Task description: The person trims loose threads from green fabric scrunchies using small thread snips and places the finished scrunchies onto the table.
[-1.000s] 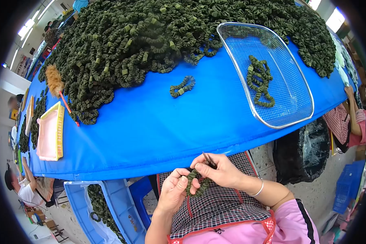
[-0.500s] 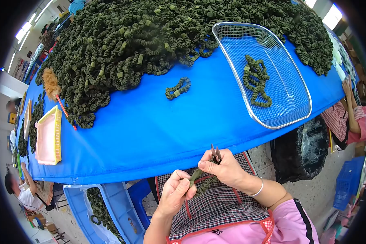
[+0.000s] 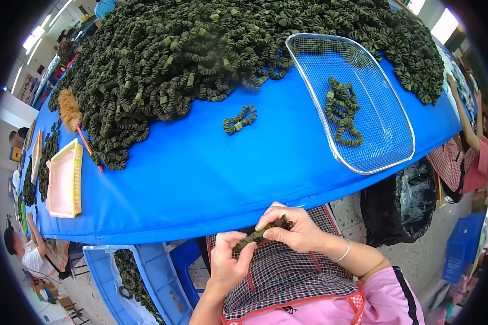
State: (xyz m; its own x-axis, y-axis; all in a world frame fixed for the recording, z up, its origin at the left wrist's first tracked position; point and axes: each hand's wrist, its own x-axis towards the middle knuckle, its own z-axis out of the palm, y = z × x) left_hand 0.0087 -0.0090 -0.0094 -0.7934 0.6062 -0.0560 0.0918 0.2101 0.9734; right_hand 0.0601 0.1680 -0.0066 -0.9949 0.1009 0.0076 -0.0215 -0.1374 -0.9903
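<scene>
Just in front of the table edge, my left hand (image 3: 229,257) pinches one end of a dark green scrunchie (image 3: 253,236). My right hand (image 3: 296,230) grips its other end, thumb and fingers closed on it. Dark metal thread snips (image 3: 285,221) are tucked in the right hand, their blades mostly hidden by the fingers. One loose scrunchie (image 3: 240,119) lies on the blue table (image 3: 200,179) beyond my hands. Several more rest in a wire mesh basket (image 3: 385,108) at the right.
A large heap of green scrunchies (image 3: 162,59) covers the table's far side. At the left are a feather duster (image 3: 69,111) and a pink-yellow tray (image 3: 65,181). A blue crate (image 3: 162,276) with scrunchies stands below; a black-lined bin (image 3: 398,203) is right. Co-workers sit at both sides.
The snips' blades pointed up above my right hand before; now they are folded down within it. My fingers have shifted on the scrunchie, which now stretches between both hands.
</scene>
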